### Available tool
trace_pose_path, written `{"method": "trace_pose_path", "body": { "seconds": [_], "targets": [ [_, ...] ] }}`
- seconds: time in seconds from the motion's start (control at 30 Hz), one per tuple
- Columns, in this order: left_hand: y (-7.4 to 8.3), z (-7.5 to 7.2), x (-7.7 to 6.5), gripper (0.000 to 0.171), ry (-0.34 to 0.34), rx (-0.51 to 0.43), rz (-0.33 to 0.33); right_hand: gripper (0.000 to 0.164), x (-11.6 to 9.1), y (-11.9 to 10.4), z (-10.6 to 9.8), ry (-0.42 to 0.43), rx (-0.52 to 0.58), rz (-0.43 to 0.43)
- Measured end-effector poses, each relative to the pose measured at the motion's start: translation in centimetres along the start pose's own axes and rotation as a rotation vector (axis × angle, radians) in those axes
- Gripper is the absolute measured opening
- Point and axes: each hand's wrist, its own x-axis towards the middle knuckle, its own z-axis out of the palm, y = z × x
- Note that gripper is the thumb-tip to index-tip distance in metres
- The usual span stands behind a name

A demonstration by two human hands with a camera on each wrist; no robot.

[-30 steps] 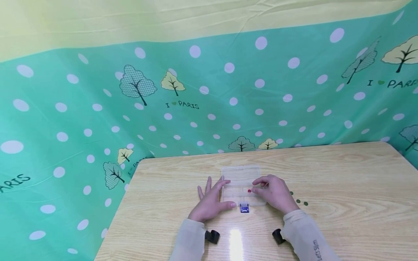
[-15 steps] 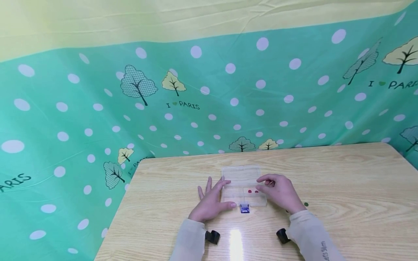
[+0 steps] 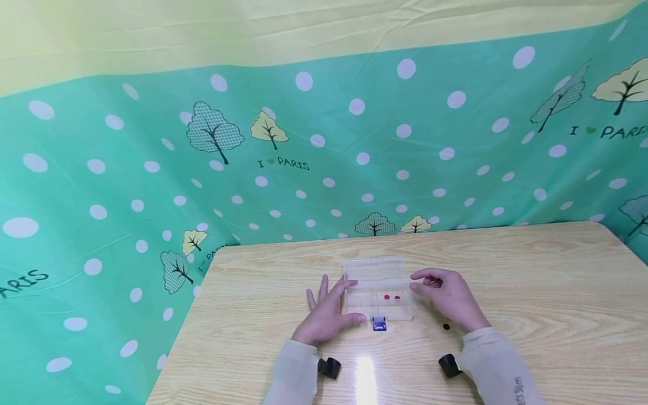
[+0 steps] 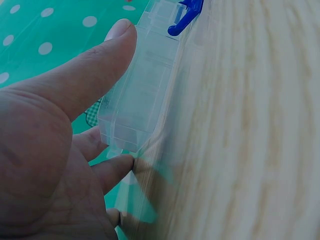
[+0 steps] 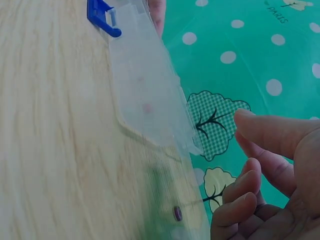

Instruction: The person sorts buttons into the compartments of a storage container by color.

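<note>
A clear plastic box (image 3: 361,310) lies with its lid (image 3: 374,270) raised at the back and a blue latch (image 3: 379,323) at the front. Two small red discs (image 3: 387,297) sit in its right back compartment. My left hand (image 3: 326,315) spans the box's left end, its thumb at the front edge, index finger over the side, other fingers spread straight. Just right of the box is my right hand (image 3: 448,295), with thumb and index tip apart and the other fingers loosely bent. On the table below it lies a small dark disc (image 3: 446,326), also in the right wrist view.
The wood-grain table (image 3: 547,281) reaches back to a green dotted curtain (image 3: 324,140) printed with trees. Black wrist mounts (image 3: 331,368) sit at both sleeves. Light glares off the table in front of the box.
A second red disc has come to lie in the compartment where the right hand was. That hand has drawn back to the right, covering discs seen earlier. The left hand stays put.
</note>
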Motion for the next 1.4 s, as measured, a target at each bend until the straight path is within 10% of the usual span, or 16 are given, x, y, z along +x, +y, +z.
{"method": "trace_pose_path", "body": {
  "seconds": [1.4],
  "targets": [
    [-0.1, 0.0, 0.1, 0.080, 0.002, 0.004, 0.002, 0.040, -0.5, 3.7, -3.5, 0.001, -0.097, 0.032]
  ]
}}
